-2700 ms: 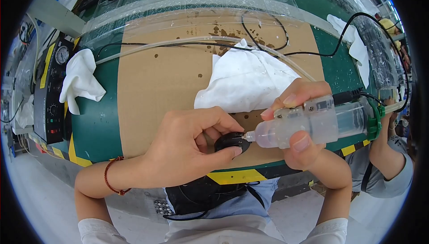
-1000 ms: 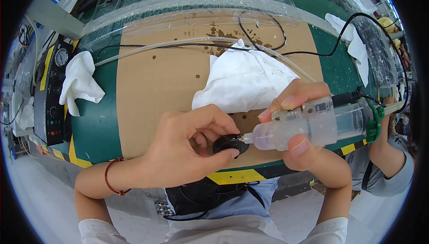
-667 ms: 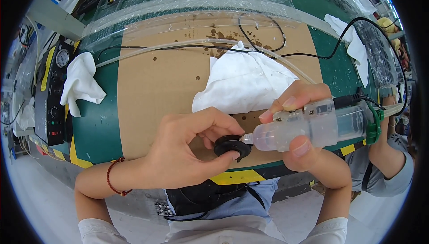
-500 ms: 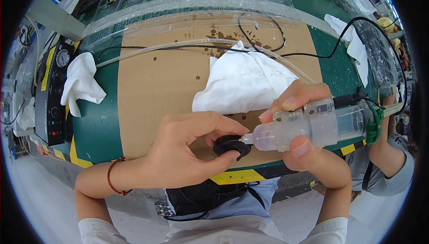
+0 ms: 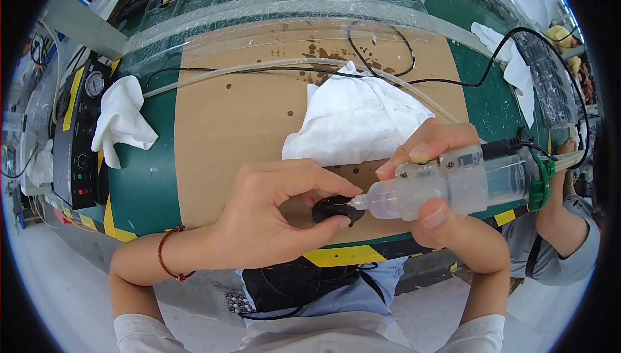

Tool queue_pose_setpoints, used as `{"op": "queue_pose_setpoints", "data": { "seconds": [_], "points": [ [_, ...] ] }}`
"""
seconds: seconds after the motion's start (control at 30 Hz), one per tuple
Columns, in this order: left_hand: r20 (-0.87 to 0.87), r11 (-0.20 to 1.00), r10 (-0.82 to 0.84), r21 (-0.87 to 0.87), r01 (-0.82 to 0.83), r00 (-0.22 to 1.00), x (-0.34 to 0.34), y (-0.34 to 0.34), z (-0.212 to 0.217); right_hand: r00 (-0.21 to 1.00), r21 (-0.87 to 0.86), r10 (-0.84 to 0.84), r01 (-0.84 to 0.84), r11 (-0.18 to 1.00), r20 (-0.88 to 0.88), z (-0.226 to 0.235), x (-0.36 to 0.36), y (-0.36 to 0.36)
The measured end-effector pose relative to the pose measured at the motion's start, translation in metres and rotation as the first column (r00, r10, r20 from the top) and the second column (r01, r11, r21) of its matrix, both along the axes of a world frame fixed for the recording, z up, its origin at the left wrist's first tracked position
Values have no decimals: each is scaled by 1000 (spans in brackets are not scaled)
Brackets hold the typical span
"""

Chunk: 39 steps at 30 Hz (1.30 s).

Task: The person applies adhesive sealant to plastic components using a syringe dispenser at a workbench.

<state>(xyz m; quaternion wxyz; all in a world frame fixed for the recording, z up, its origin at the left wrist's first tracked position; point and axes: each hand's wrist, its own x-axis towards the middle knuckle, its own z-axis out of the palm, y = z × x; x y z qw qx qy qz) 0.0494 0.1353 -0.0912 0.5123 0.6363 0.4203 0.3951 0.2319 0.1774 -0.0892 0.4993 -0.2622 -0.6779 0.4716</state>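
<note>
My left hand [image 5: 268, 211] is closed, pinching a small black rounded part [image 5: 331, 209] between thumb and fingertips. My right hand [image 5: 446, 138] grips a translucent dispensing syringe [image 5: 420, 188] lying nearly level, its fingers above the barrel and its thumb below. The syringe's thin needle [image 5: 351, 202] points left and reaches the black part; whether it touches cannot be told. A green cap [image 5: 539, 181] closes the barrel's right end, where a pale hose joins. The far side of the black part is hidden by my fingers.
Beneath my hands lies a brown cardboard sheet [image 5: 223, 127] with dark stains. Beyond them is a crumpled white cloth [image 5: 359, 120]; another cloth [image 5: 121, 120] rests beside a black control box [image 5: 84, 136] with a gauge. A black cable [image 5: 446, 81] loops across. Another person's arm [image 5: 559, 220] is at right.
The black part has turned slightly in my left fingers. Both hands keep almost the same place and grip, and the whole view has shifted a little.
</note>
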Motion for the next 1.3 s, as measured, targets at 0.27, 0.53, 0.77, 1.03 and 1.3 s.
{"op": "queue_pose_setpoints", "data": {
  "seconds": [0.27,0.53,0.77,1.03,1.3],
  "points": [
    [57,998,39,-53,-36,998,1,-2,-4,1000,-22,-8,7,1000,-14,0,-1,-1],
    [59,997,34,-78,-29,998,1,-1,-3,1000,5,17,-17,1000,-6,0,0,1],
    [29,983,-39,-180,43,999,-2,0,6,1000,28,21,-22,999,5,1,1,2],
    [21,985,-20,-170,23,1000,-2,0,5,1000,28,12,-12,1000,3,-1,1,3],
    [10,989,-9,-147,10,1000,-2,0,5,1000,12,-11,11,1000,11,0,1,2]
  ]
}}
